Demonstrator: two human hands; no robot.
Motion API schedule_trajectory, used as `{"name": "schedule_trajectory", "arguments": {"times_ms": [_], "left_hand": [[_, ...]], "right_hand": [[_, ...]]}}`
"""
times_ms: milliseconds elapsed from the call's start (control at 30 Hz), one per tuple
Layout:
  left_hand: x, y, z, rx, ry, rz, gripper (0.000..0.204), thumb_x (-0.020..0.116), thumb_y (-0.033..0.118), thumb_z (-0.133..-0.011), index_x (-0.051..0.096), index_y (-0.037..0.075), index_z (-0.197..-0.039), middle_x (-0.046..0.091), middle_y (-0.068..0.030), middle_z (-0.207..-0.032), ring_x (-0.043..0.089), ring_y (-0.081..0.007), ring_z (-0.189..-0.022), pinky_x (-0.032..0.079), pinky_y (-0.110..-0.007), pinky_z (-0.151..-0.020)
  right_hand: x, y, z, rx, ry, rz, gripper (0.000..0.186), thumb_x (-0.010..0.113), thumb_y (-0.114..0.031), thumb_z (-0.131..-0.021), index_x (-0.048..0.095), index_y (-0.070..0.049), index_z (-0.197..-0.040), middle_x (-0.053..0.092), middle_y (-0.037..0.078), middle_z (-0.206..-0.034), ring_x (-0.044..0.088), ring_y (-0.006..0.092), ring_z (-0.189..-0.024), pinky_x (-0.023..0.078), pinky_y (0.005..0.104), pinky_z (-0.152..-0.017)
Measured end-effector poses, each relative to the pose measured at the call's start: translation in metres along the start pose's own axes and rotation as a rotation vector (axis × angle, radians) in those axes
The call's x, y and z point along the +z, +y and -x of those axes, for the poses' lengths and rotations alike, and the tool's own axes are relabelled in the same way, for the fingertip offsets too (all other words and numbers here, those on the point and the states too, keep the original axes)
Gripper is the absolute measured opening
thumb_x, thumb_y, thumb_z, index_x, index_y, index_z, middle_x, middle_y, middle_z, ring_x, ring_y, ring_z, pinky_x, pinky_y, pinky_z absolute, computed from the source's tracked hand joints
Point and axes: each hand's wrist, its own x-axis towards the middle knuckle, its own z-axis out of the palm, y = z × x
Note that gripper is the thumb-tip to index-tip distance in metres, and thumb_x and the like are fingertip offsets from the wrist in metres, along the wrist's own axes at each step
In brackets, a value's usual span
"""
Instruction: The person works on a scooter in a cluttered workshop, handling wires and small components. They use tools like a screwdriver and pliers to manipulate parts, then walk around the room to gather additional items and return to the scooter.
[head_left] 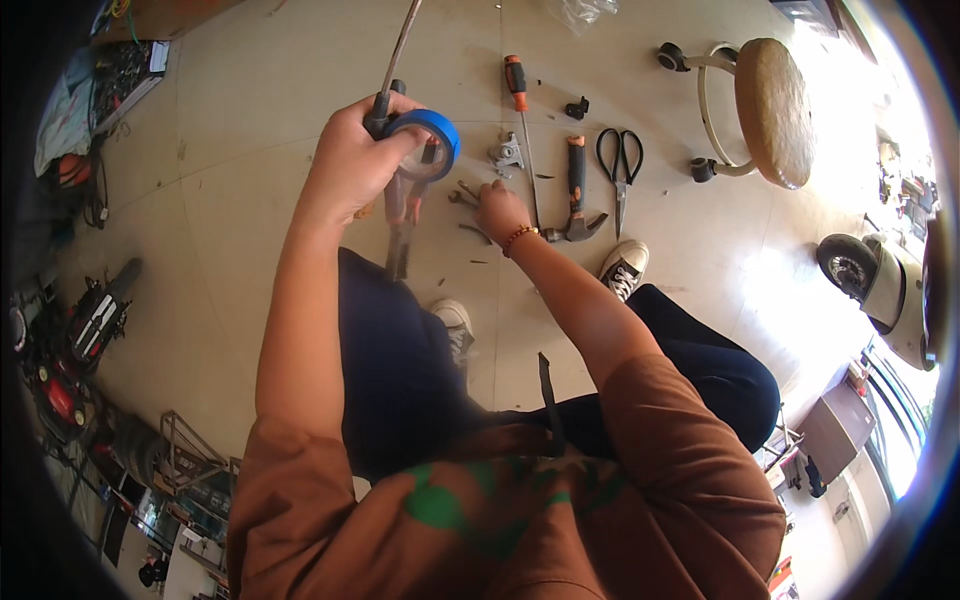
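My left hand [360, 150] is raised and closed around several things at once. They include a roll of blue tape [449, 150], a long thin metal rod [402, 45] with a dark grip pointing away, and a red-and-dark tool [398, 215] hanging below, smeared by motion. Down at the floor, my right hand [502, 210] has its fingers closed at a small metal wrench [462, 198]; the fingertips are partly hidden. Just beyond lies a silver metal bracket-like part [506, 153]. To its right are a long orange-and-black screwdriver [516, 85], a claw hammer [577, 180] and black-handled scissors [620, 165].
A round-topped wheeled stool [775, 115] stands at the far right. A small black part [577, 107] and thin dark scraps lie about the tiled floor [250, 90]. Clear plastic [582, 12] is at the far edge. Machines and clutter line the left; a wheeled scooter-like vehicle [880, 290] is at right.
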Motion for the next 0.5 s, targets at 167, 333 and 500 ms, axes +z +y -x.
{"name": "schedule_trajectory", "arguments": {"times_ms": [167, 333, 500], "left_hand": [[0.004, 0.016, 0.005, -0.098, -0.023, 0.058, 0.009, 0.06, 0.001, -0.084, 0.063, -0.001, -0.092, 0.064, -0.0078, -0.072, 0.059, -0.0178, -0.049, 0.047, -0.032, -0.039], [0.005, 0.016, 0.007, -0.105, -0.035, 0.059, 0.011, 0.059, 0.0, -0.085, 0.063, -0.002, -0.095, 0.063, -0.0093, -0.07, 0.058, -0.0194, -0.043, 0.046, -0.033, -0.037], [0.005, 0.013, 0.008, -0.137, -0.048, 0.053, 0.014, 0.059, 0.0, -0.085, 0.064, -0.001, -0.098, 0.063, -0.0091, -0.072, 0.059, -0.0188, -0.044, 0.045, -0.033, -0.036]], "right_hand": [[0.024, 0.001, 0.009, -0.11, 0.076, 0.078, 0.013, 0.054, -0.007, -0.085, 0.059, -0.001, -0.095, 0.062, 0.018, -0.098, 0.067, 0.031, -0.086, 0.056, 0.0413, -0.071], [0.034, -0.016, 0.007, -0.046, 0.03, 0.084, 0.013, 0.054, -0.007, -0.086, 0.058, 0.0, -0.096, 0.062, 0.017, -0.095, 0.068, 0.0301, -0.088, 0.057, 0.0402, -0.066], [0.023, -0.007, 0.005, -0.122, 0.009, 0.001, 0.016, 0.056, -0.007, -0.084, 0.057, 0.002, -0.097, 0.06, 0.018, -0.095, 0.068, 0.034, -0.078, 0.057, 0.041, -0.068]]}}
